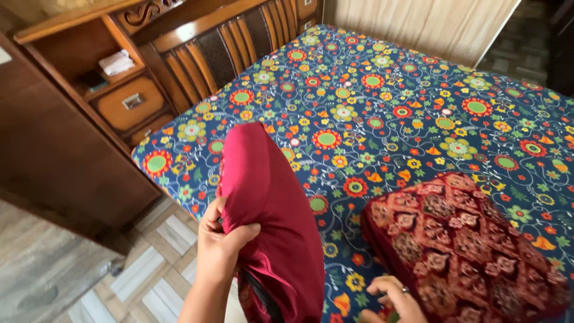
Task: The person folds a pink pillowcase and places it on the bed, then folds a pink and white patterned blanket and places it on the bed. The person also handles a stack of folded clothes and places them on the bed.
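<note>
A plain dark-red pillow (272, 203) stands on edge at the near side of a bed covered by a blue flowered sheet (388, 101). My left hand (222, 239) is shut on the pillow's left edge, pinching the cover beside a dark zip opening. My right hand (394, 299) sits low in the frame, fingers curled, resting on the sheet just at the near corner of a red patterned pillow (460, 251) that lies flat on the bed. A ring shows on one finger. I cannot tell if the right hand grips that pillow.
A wooden headboard (227, 48) runs along the far left of the bed. Beside it stands a wooden side unit (128, 98) with a shelf, folded white cloth and a drawer. Striped floor tiles (149, 257) lie below left. A curtain (418, 24) hangs behind.
</note>
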